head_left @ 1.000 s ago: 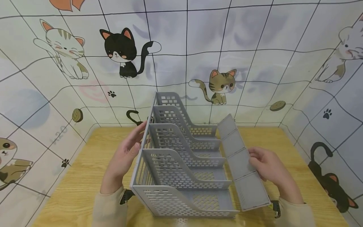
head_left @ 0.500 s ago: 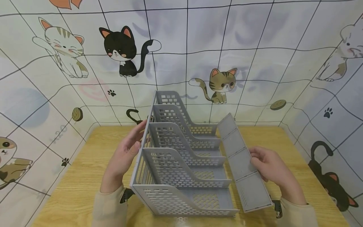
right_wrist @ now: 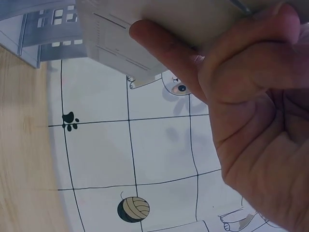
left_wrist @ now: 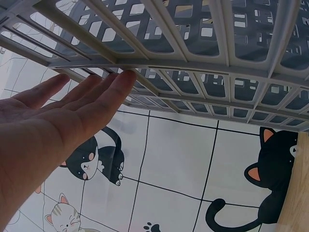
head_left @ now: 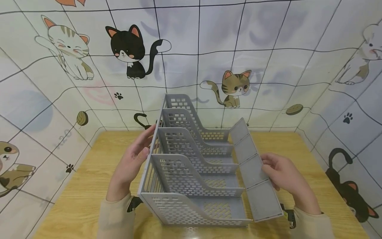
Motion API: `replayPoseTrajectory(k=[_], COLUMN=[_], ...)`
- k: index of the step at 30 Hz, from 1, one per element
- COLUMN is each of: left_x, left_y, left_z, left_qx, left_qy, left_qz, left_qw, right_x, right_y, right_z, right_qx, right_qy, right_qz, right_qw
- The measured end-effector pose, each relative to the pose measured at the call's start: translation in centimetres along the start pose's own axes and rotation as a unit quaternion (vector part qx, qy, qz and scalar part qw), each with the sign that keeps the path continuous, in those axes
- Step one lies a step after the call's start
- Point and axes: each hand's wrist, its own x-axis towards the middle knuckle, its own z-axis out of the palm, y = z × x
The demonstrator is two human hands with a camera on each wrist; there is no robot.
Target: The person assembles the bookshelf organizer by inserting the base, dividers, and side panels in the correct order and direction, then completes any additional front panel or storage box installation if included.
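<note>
A grey plastic file organizer (head_left: 174, 169) stands on the table in the head view, with several tall slots, perforated dividers and a slatted back. My left hand (head_left: 131, 162) is at its back on the left side; straight fingers (left_wrist: 99, 96) touch the slats in the left wrist view. To the right of the slots, a long grey panel (head_left: 253, 172) leans at a slant, marked by thin ridges into sections. My right hand (head_left: 283, 176) pinches the panel's outer edge between thumb and fingers. In the right wrist view, the panel (right_wrist: 120, 41) partly covers the fingertips.
The wooden table (head_left: 80, 179) carries the organizer and meets a cloth backdrop (head_left: 185, 43) printed with cats and grid lines. This cloth rises behind the organizer and on both sides. A narrow gap separates the panel from the slot fronts.
The panel's near end has shifted very slightly left since half a second ago. Both hands keep their places, and the head view has moved a little.
</note>
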Motion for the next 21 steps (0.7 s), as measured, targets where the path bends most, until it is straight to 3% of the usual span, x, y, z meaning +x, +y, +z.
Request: replayPoseTrajectory(k=[9, 15, 21], left_x=[0.1, 0.1, 0.1], left_y=[0.1, 0.0, 0.0], left_z=[0.1, 0.2, 0.1], left_qx=[-0.003, 0.0, -0.002], left_qy=[0.006, 0.006, 0.007], left_qz=[-0.001, -0.004, -0.004], left_qw=[1.0, 1.0, 1.0], right_x=[1.3, 1.8, 1.6], right_y=[-1.3, -2.6, -3.5], right_z=[-0.1, -0.8, -1.2], right_qx=[-0.067, -0.076, -0.075], right_qy=[-0.016, -0.042, -0.039], right_qz=[-0.039, -0.027, -0.02], right_qw=[0.9968, 0.9959, 0.9962])
